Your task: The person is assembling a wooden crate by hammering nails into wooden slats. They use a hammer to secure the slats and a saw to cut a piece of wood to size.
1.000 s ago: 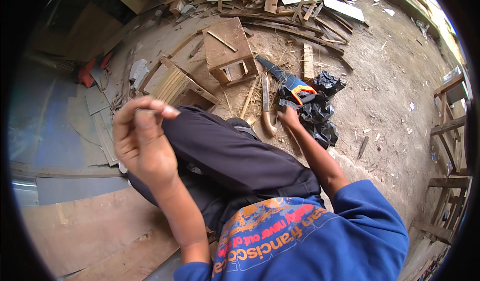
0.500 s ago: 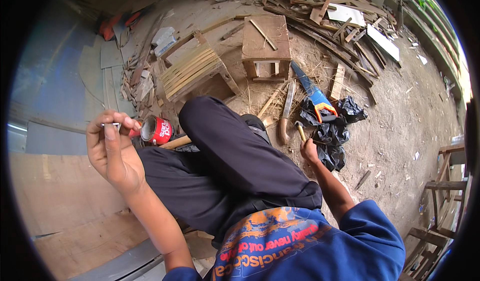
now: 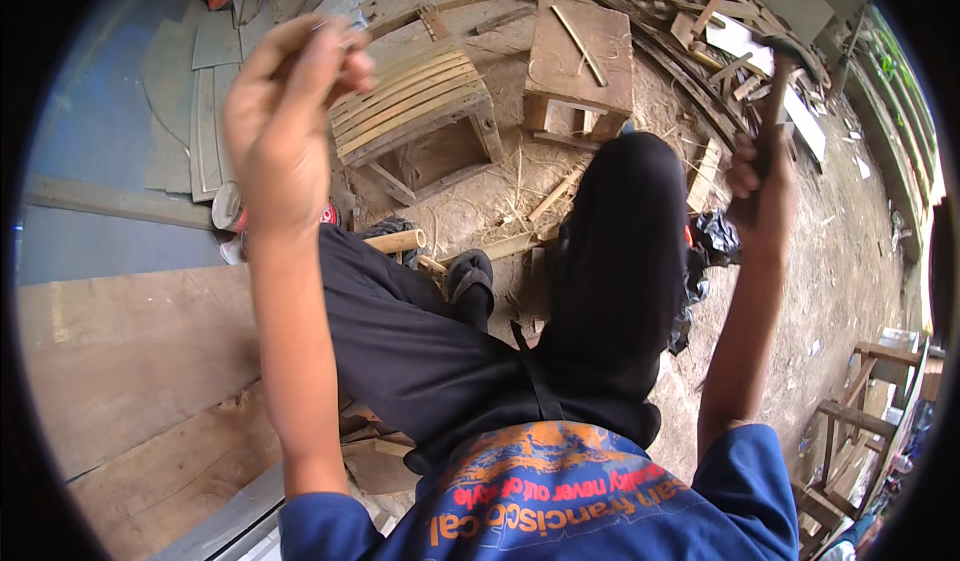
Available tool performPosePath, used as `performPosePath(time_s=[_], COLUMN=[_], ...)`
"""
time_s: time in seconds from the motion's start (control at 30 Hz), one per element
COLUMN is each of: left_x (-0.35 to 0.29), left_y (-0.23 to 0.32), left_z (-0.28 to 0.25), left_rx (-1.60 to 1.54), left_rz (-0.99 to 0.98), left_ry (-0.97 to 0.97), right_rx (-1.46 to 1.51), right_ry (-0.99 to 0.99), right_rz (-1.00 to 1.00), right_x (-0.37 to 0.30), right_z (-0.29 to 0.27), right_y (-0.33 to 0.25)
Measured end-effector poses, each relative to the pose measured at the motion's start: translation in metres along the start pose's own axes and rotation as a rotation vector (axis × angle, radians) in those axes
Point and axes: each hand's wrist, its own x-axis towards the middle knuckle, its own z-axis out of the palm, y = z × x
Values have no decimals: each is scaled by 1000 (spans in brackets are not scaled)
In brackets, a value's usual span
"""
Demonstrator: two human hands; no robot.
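In the head view, the left hand (image 3: 285,126) is raised at about ten o'clock, its fingers (image 3: 330,46) pinched shut on a small thin thing, perhaps a nail (image 3: 322,25), too small to tell for sure. The right hand (image 3: 760,186) is up at about two o'clock, fingers wrapped tight round the handle of a hammer (image 3: 775,91) whose head points up toward the scrap wood (image 3: 720,21). Below the hands, at twelve o'clock, sit a slatted stool (image 3: 415,96) and a plain stool (image 3: 580,61) on the sandy floor (image 3: 860,221); a red can (image 3: 328,213) lies just beside the left forearm. To do this well, I judge, the pinched piece should be stood upright on the wood before the hammer comes near, and started with light taps, fingers kept low on the shank and clear of the hammer's face. Both hands hang well apart and above the work.
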Motion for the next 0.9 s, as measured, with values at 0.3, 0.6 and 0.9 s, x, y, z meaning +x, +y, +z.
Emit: performPosePath(time_s=[0.3, 0.6, 0.9], left_x=[68, 61, 48], left_y=[-204, -315, -314], left_z=[-1, -63, -53], left_rx=[295, 718, 741], left_rz=[-183, -258, -264], left_ry=[105, 273, 305], right_rx=[-4, -548, -826], right_ry=[-20, -35, -236], right_rz=[39, 114, 96], right_x=[7, 81, 213], right_z=[117, 148, 240], right_y=[63, 166, 253])
